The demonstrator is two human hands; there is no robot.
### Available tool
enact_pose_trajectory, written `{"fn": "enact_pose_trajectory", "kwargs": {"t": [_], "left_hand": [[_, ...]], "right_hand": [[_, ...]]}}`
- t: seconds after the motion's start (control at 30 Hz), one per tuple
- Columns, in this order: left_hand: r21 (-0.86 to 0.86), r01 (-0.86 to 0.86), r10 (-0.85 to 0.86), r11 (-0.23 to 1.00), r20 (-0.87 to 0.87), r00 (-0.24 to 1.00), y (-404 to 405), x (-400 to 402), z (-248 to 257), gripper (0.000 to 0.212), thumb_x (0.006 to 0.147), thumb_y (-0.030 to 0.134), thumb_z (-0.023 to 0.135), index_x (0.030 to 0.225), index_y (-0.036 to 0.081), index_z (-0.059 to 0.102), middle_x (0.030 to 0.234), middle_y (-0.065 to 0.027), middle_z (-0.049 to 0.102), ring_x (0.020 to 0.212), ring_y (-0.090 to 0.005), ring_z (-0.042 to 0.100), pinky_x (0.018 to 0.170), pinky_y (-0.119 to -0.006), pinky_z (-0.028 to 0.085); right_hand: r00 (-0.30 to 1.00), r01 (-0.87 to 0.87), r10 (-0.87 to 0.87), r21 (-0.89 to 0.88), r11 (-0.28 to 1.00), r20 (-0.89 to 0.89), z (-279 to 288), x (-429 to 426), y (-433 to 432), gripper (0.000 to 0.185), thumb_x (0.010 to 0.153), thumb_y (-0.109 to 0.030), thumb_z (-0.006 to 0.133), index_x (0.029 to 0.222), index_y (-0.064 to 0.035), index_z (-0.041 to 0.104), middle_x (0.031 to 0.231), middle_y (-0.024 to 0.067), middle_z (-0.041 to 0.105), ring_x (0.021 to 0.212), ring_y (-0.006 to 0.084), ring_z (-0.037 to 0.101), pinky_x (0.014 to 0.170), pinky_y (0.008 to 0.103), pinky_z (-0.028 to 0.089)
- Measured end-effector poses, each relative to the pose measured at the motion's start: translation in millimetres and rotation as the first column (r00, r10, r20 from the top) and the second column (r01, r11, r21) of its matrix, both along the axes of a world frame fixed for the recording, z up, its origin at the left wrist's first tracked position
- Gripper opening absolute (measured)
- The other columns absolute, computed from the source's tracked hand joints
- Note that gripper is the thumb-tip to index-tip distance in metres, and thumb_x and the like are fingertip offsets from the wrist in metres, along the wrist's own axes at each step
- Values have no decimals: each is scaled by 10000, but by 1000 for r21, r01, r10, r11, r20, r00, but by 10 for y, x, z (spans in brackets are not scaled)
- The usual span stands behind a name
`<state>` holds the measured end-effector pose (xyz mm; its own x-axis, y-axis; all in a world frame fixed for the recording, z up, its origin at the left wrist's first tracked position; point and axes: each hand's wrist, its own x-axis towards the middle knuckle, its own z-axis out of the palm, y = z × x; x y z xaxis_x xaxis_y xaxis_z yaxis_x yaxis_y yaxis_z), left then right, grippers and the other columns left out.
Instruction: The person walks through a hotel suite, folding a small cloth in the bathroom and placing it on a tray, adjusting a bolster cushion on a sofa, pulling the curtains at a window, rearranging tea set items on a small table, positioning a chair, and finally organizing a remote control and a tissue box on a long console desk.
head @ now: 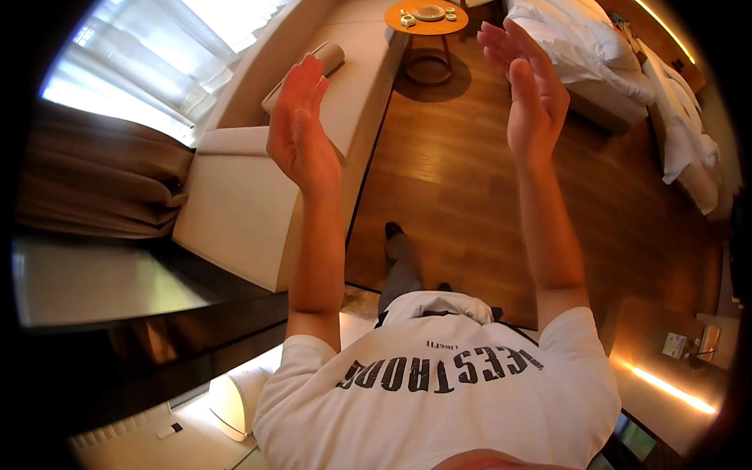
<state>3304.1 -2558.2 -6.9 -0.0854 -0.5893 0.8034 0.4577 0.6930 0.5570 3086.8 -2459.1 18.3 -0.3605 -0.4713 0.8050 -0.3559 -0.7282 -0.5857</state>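
Both my arms reach forward, raised above the floor, with the palms turned toward each other and wide apart. My left hand holds nothing; from this view it overlaps the beige sofa bench and a rolled cushion. My right hand is empty too, fingers extended, seen against the wooden floor and near a bed's edge. Between and beyond the hands stands a round orange-topped table bearing a teapot, a round tray and several small cups.
Two beds with rumpled white bedding lie at the upper right. A brown curtain hangs at the left beside a sheer-curtained window. At lower left is a lit lamp; at lower right, a desk with small items.
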Motion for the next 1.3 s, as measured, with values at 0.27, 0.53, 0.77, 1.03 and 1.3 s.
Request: {"fn": "enact_pose_trajectory", "kwargs": {"t": [0.27, 0.53, 0.77, 1.03, 1.3], "left_hand": [[-40, 56, -59, 998, -94, 994, -1765, -291, 87, 493, 970, 276, 440, 1323, -67, 421, 1332, -280, 467, 1249, -404, 457, 1027, -502, 371], [-53, 60, -66, 997, -106, 992, -3273, -553, 128, 471, 968, 242, 437, 1323, -67, 421, 1319, -278, 481, 1234, -402, 473, 1016, -500, 387], [-16, -23, 22, 1000, -80, 997, -4378, -952, -59, 463, 968, 237, 435, 1324, -58, 425, 1318, -271, 485, 1233, -391, 478, 1012, -488, 396], [-55, -204, 201, 978, -47, 978, -5795, -1497, -28, 487, 967, 262, 448, 1333, -57, 415, 1322, -258, 487, 1236, -386, 479, 1011, -471, 404], [-37, -465, 464, 885, -26, 885, -6615, -1385, -50, 469, 975, 248, 441, 1327, -61, 423, 1304, -254, 506, 1213, -385, 502, 1001, -466, 419]], "right_hand": [[997, 34, -35, -24, 999, -65, 177, -311, -1628, 462, 992, -266, 437, 1306, 73, 451, 1216, 232, 574, 1128, 300, 572, 977, 403, 435], [1000, 15, -15, -17, 1000, -15, 216, -564, -3127, 484, 989, -275, 447, 1316, 80, 430, 1220, 240, 567, 1135, 309, 563, 990, 419, 425], [995, -95, 95, -4, 995, 2, 60, -1036, -4440, 494, 982, -297, 472, 1315, 67, 444, 1223, 234, 567, 1144, 310, 564, 990, 410, 430], [966, -254, 256, -39, 966, 45, 72, -1699, -6292, 488, 981, -294, 479, 1305, 70, 454, 1209, 232, 579, 1128, 296, 576, 979, 397, 439], [865, -494, 497, -57, 867, 66, 95, -1624, -7800, 460, 975, -255, 479, 1287, 82, 466, 1164, 242, 602, 1095, 322, 594, 966, 425, 455]]}}
